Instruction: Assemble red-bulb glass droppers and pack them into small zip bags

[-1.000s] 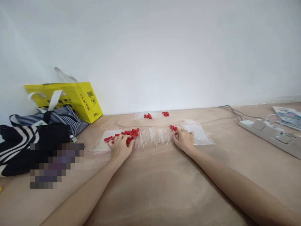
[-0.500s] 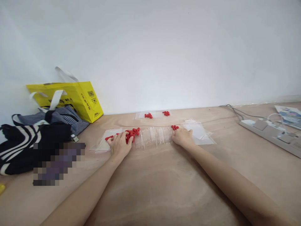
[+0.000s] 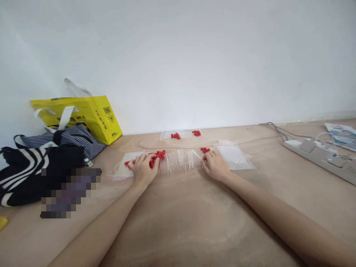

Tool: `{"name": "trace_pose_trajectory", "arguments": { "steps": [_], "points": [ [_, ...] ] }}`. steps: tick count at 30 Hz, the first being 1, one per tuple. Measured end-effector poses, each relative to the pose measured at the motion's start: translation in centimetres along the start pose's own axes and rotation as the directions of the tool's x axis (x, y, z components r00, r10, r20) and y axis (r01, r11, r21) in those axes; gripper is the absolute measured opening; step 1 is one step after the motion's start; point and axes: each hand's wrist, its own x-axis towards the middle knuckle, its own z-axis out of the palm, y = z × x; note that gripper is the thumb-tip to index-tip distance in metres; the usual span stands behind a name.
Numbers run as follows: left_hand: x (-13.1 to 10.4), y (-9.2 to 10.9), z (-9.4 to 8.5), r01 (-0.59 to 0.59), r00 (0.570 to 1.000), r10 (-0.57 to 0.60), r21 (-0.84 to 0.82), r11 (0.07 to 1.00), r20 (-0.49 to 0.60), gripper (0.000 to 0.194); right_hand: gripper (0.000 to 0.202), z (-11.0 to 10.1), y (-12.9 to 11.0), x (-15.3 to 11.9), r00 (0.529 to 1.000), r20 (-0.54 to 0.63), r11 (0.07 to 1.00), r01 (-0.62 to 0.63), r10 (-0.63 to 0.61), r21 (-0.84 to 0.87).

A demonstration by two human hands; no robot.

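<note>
My left hand [image 3: 144, 170] rests on the pile of red pieces [image 3: 158, 155], fingers spread, beside a clear plastic bag [image 3: 122, 171] on the left. A row of thin clear sticks [image 3: 178, 159] lies between my hands. At the row's right end my right hand [image 3: 215, 165] is pinched on one thin clear stick [image 3: 196, 154], which slants up to the left. Just beyond its fingers sit a few red pieces [image 3: 205, 150]. To its right lies another clear plastic bag [image 3: 235, 155].
Farther back, a flat clear bag [image 3: 185, 135] has two red clusters near it. A yellow bag [image 3: 108, 122], a striped bag [image 3: 83, 142] and black clothing [image 3: 55, 163] lie at left. At right are a power strip [image 3: 319, 157] and printed paper [image 3: 343, 135].
My right hand has shifted slightly and now has a slanting stick at its fingertips. My left hand has moved slightly to the right over the red pieces.
</note>
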Motion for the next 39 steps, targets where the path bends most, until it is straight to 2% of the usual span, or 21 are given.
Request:
{"name": "trace_pose_trajectory", "arguments": {
  "steps": [2,4,7,9,11,13,16,19,24,28,32,35,39],
  "points": [
    [-0.9,0.6,-0.8,-0.161,0.986,0.166,-0.116,0.98,0.034,0.02,0.02,-0.2,0.2,-1.1,0.982,-0.031,0.981,0.186,-0.185,0.058],
    [-2.0,1.3,-1.6,-0.313,0.93,0.348,-0.24,0.919,0.118,0.018,0.017,-0.5,0.2,-2.1,0.957,-0.028,0.953,0.29,-0.289,0.091],
    [-3.3,2.1,-2.4,-0.387,0.843,0.484,-0.36,0.849,0.236,0.015,0.015,-0.8,0.3,-2.9,0.934,0.019,0.928,0.351,-0.356,0.128],
    [-3.7,2.3,-2.7,-0.363,0.829,0.483,-0.388,0.847,0.28,0.015,0.014,-1.0,0.4,-3.1,0.929,0.052,0.919,0.354,-0.367,0.173],
    [-3.8,2.5,-2.7,-0.328,0.841,0.454,-0.39,0.861,0.295,0.014,0.013,-1.0,0.4,-3.0,0.929,0.069,0.91,0.337,-0.363,0.242],
    [-3.8,2.6,-2.5,-0.311,0.852,0.434,-0.385,0.869,0.292,0.016,0.011,-1.0,0.4,-2.8,0.936,0.068,0.895,0.307,-0.346,0.323],
    [-3.8,2.8,-1.9,-0.338,0.846,0.458,-0.391,0.856,0.272,0.023,0.016,-0.7,0.1,-2.6,0.947,0.047,0.867,0.271,-0.319,0.418],
    [-3.9,3.2,-1.3,-0.357,0.837,0.481,-0.407,0.841,0.26,0.019,0.018,-0.1,-0.5,-2.3,0.958,0.044,0.862,0.236,-0.285,0.449],
    [-3.9,3.7,-1.2,-0.35,0.847,0.473,-0.415,0.84,0.242,0.019,0.011,0.8,-1.5,-2.1,0.974,0.098,0.89,0.143,-0.204,0.433],
    [-3.5,4.2,-1.1,-0.3,0.869,0.428,-0.424,0.855,0.248,0.017,0.01,1.0,-2.2,-2.3,0.988,0.031,0.917,0.128,-0.15,0.379],
    [-3.0,4.8,-0.2,-0.292,0.883,0.414,-0.429,0.855,0.222,0.015,0.011,1.2,-2.5,-2.3,0.988,-0.098,0.904,0.152,-0.122,0.401],
    [-2.8,5.0,0.2,-0.295,0.888,0.409,-0.419,0.859,0.212,0.014,0.016,1.3,-2.5,-2.2,0.971,-0.181,0.894,0.216,-0.155,0.394],
    [-2.9,5.0,0.2,-0.321,0.892,0.416,-0.397,0.86,0.179,0.016,0.02,1.3,-2.5,-2.3,0.958,-0.202,0.894,0.267,-0.204,0.359]
  ]
}}
